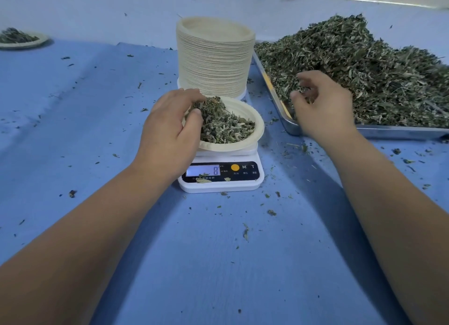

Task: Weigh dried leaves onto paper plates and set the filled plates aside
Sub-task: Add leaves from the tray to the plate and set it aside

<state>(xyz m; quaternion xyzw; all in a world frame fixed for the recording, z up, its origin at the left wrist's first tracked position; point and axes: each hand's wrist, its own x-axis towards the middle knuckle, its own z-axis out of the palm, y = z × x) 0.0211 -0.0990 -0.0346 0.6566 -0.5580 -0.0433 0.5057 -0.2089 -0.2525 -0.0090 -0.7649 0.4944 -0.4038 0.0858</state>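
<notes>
A paper plate (252,133) with a heap of dried leaves (224,124) sits on a white kitchen scale (221,174) whose display reads 8. My left hand (170,128) is over the plate's left side, fingers curled and pinching some of the leaves. My right hand (323,106) reaches over the near corner of a metal tray (401,133) piled with dried leaves (364,77), its fingers curled round a small tuft of them.
A tall stack of empty paper plates (215,57) stands just behind the scale. A filled plate (20,39) sits at the far left. Loose leaf crumbs litter the blue cloth (85,130).
</notes>
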